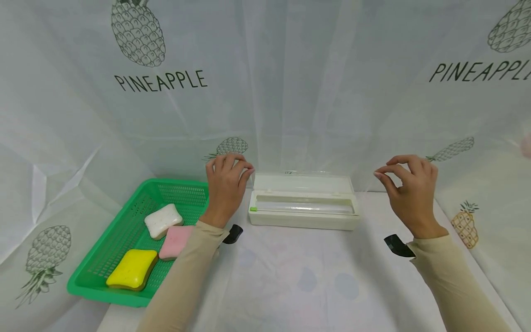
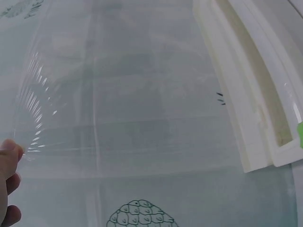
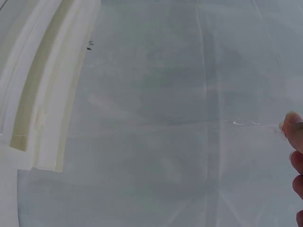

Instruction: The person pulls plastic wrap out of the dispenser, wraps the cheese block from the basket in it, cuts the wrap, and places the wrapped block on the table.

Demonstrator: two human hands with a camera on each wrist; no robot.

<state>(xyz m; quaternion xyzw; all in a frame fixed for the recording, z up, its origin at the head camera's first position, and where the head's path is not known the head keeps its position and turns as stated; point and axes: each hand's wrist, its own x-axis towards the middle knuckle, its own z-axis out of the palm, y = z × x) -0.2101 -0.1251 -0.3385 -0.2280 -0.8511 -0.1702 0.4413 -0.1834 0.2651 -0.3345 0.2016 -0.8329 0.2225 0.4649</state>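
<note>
Clear plastic wrap (image 2: 35, 106) stretches between the two hands, showing as bright creases near the left fingertips. My left hand (image 1: 226, 186) pinches one side of it between thumb and fingers, above the right end of a green basket. Off to the right, my right hand (image 1: 410, 191) pinches the other side; faint glints mark the wrap (image 3: 244, 123) beside those fingertips. Between and below the hands stands a white wrap dispenser box (image 1: 304, 221) with its lid raised. A roll (image 1: 303, 205) lies behind its long window, and a small green slider (image 1: 253, 209) sits at the left end.
The green basket (image 1: 99, 295) on the left holds a white sponge-like block (image 1: 162, 220), a pink one (image 1: 176, 240) and a yellow one (image 1: 132, 269). A pineapple-printed curtain (image 1: 307, 101) hangs behind the white-covered table (image 1: 290, 295).
</note>
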